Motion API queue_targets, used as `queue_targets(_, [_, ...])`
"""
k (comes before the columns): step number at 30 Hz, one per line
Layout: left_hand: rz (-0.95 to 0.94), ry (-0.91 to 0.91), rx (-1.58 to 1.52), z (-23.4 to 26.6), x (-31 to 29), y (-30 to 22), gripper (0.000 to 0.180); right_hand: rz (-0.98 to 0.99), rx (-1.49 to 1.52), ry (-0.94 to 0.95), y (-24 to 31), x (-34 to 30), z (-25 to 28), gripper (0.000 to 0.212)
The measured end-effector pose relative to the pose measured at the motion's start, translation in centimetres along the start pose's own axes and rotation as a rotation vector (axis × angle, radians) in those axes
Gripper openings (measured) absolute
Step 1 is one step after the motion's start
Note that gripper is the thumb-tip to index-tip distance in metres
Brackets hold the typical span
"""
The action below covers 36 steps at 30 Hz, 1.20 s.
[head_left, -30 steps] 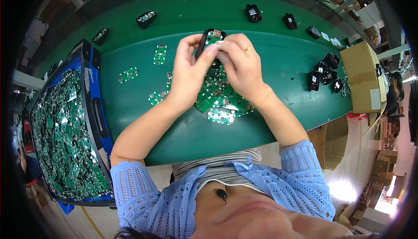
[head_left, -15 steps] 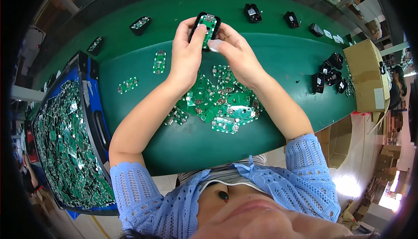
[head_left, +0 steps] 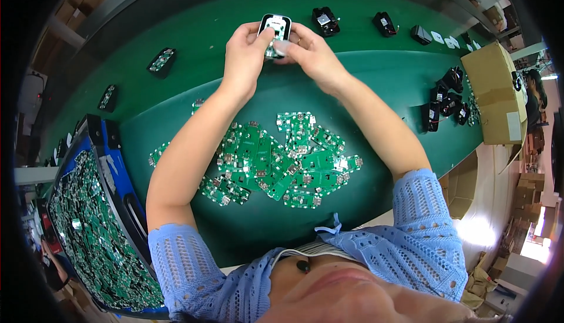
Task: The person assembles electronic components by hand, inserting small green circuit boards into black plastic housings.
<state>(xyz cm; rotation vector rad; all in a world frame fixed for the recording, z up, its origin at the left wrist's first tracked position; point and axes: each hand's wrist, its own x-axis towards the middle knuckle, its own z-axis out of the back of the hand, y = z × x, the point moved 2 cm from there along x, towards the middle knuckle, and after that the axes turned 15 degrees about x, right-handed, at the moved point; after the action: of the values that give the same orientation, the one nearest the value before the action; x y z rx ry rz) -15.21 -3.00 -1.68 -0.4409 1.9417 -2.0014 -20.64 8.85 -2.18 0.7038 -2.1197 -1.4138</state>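
Observation:
Between both hands, over the far part of the green table, is a small black plastic housing (head_left: 288, 27) with a green circuit board (head_left: 274, 24) in it. My left hand (head_left: 247, 49) wraps its left side, thumb laid on the board. My right hand (head_left: 314, 55) grips the right side, its thumb, in a whitish cover, pressed to the near end of the board and smeared by motion. Nearer to me lies a loose pile of green circuit boards (head_left: 256, 155). Another board (head_left: 198, 105) shows partly beside my left forearm.
Several black housings (head_left: 326, 21) stand along the far green strip, some with boards (head_left: 161, 62) in them. More black housings (head_left: 451, 101) cluster at right beside a cardboard box (head_left: 492, 96). A blue-and-black crate (head_left: 126, 191) full of circuit boards (head_left: 97, 229) stands at left.
The housings on the far strip have shifted left. My hands, with the housing, have moved slightly up and left in the view, and the pile of boards sits lower in it.

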Motion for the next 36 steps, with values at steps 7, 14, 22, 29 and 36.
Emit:
queue_targets(7, [0.137,-0.071,0.590,2.9,9.1,4.3,0.036,0.443,-1.424,-0.456,2.4,2.1,6.6,0.074])
queue_targets(14, [-0.621,-0.436,1.026,1.2,5.1,2.1,0.052,0.198,-0.786,-0.200,1.0,1.3,7.3,0.062])
queue_targets(22, [0.004,0.367,0.146,1.8,-4.2,-2.8,0.033,0.659,-0.772,0.174,4.1,-4.7,0.7,0.027])
queue_targets(29, [0.016,0.258,0.292,3.4,-8.0,-2.2,0.029,0.680,-0.909,-0.006,5.3,-7.3,-1.3,0.019])
queue_targets(36, [0.139,0.124,-0.305,5.6,-8.4,-0.8,0.028,0.437,-1.334,0.516,2.4,-10.4,-1.2,0.041])
